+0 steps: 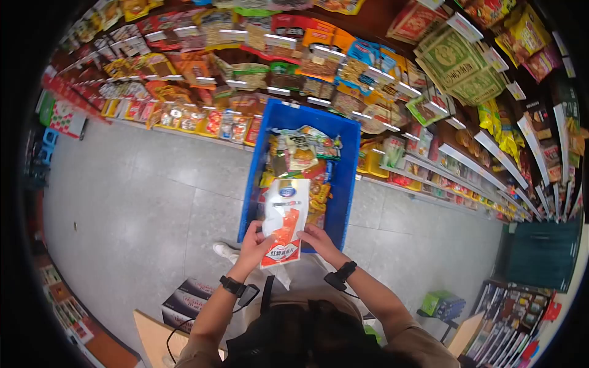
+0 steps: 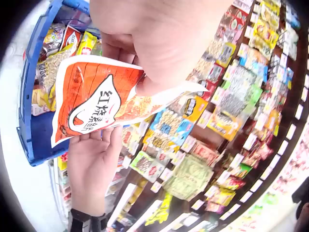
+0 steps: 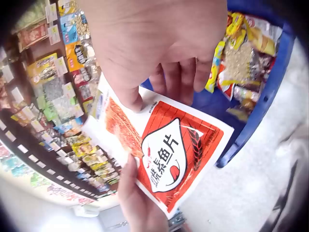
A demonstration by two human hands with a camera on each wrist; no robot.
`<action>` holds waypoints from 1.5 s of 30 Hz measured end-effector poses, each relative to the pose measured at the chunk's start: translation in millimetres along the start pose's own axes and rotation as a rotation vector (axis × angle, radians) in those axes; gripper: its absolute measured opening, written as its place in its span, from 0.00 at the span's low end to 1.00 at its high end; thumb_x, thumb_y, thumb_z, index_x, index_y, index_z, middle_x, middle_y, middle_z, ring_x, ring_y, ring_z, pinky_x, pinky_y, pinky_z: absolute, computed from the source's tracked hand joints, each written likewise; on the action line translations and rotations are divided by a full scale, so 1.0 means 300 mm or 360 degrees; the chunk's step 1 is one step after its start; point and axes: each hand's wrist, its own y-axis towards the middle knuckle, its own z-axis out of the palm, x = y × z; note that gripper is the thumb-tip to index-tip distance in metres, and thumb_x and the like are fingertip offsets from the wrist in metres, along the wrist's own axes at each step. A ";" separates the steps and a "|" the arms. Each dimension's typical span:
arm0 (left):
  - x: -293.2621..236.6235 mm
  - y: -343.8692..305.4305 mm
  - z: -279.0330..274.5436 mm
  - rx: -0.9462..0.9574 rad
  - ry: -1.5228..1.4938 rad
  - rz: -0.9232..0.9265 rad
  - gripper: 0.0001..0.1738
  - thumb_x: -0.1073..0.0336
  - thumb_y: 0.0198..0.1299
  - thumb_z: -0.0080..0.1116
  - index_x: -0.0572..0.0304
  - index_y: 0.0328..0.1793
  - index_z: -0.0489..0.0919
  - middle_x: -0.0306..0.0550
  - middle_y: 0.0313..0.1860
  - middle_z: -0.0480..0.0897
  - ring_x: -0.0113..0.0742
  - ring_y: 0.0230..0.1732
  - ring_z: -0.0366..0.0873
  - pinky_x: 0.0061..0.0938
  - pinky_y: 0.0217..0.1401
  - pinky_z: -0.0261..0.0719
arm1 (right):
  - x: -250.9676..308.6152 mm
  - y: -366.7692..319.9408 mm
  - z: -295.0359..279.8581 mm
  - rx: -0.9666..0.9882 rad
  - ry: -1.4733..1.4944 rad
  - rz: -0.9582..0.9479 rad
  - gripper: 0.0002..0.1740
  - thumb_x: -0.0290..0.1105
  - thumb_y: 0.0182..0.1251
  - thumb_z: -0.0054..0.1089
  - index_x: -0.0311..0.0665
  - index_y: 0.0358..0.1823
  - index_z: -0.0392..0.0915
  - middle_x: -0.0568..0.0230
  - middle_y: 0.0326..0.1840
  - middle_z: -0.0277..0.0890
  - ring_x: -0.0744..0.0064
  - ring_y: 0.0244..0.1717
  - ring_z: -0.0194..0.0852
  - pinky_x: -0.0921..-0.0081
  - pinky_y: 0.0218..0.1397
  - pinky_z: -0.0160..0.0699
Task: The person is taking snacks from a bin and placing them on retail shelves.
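Observation:
A white and red-orange snack packet (image 1: 285, 224) with Chinese lettering is held flat over the near end of a blue crate (image 1: 248, 178). My left hand (image 1: 252, 248) grips its left edge, thumb on the front and fingers behind. On the opposite edge, my right hand (image 1: 322, 239) pinches it between thumb and fingers. The left wrist view shows the packet's red end (image 2: 91, 104) bent slightly between the hands. Many snack packets (image 1: 302, 150) in mixed colours lie in the crate beyond the held one.
Shelves of bagged snacks (image 1: 245, 73) with price tags curve round the far side and right. Grey tiled floor (image 1: 165, 178) lies on both sides of the crate. Dark boxes (image 1: 184, 300) stand at lower left, and a green and dark stack (image 1: 443, 305) at lower right.

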 end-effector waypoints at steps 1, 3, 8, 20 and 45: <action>-0.023 -0.053 -0.026 -0.0019 -0.0042 0.0001 0.06 0.72 0.66 0.57 0.63 0.47 0.76 0.45 0.43 0.85 0.26 0.42 0.83 0.24 0.44 0.81 | 0.060 -0.017 0.059 0.0183 0.0055 0.0066 0.21 0.35 0.73 0.57 0.38 0.63 0.67 0.65 0.56 0.76 0.78 0.55 0.73 0.76 0.59 0.73; -0.074 -0.137 -0.093 -0.0069 -0.0135 0.0030 0.10 0.74 0.67 0.56 0.65 0.53 0.77 0.48 0.49 0.86 0.29 0.48 0.84 0.25 0.51 0.82 | 0.143 -0.015 0.195 0.0237 0.0126 -0.0076 0.17 0.30 0.72 0.58 0.35 0.58 0.70 0.66 0.53 0.78 0.80 0.52 0.76 0.78 0.56 0.76; -0.150 -0.266 -0.247 -0.0286 -0.0204 0.0273 0.17 0.72 0.66 0.59 0.67 0.60 0.75 0.49 0.50 0.85 0.30 0.47 0.83 0.26 0.53 0.81 | 0.270 0.048 0.486 0.0403 0.0149 -0.0257 0.15 0.24 0.68 0.61 0.34 0.54 0.71 0.67 0.51 0.78 0.82 0.50 0.76 0.80 0.54 0.77; -0.386 -0.570 -0.765 -0.0663 -0.0451 0.0412 0.20 0.67 0.59 0.68 0.68 0.55 0.78 0.47 0.47 0.85 0.29 0.44 0.83 0.26 0.49 0.82 | 0.383 0.207 1.232 0.0893 -0.0480 0.0020 0.26 0.39 0.66 0.66 0.34 0.62 0.74 0.63 0.55 0.80 0.76 0.53 0.78 0.75 0.56 0.77; -0.908 -0.737 -1.668 -0.0807 -0.0095 0.0441 0.12 0.69 0.58 0.64 0.67 0.47 0.84 0.43 0.38 0.86 0.25 0.35 0.82 0.23 0.39 0.81 | 0.513 0.721 2.252 0.1281 -0.0377 0.0068 0.26 0.35 0.66 0.66 0.33 0.63 0.72 0.61 0.58 0.78 0.74 0.57 0.76 0.73 0.61 0.76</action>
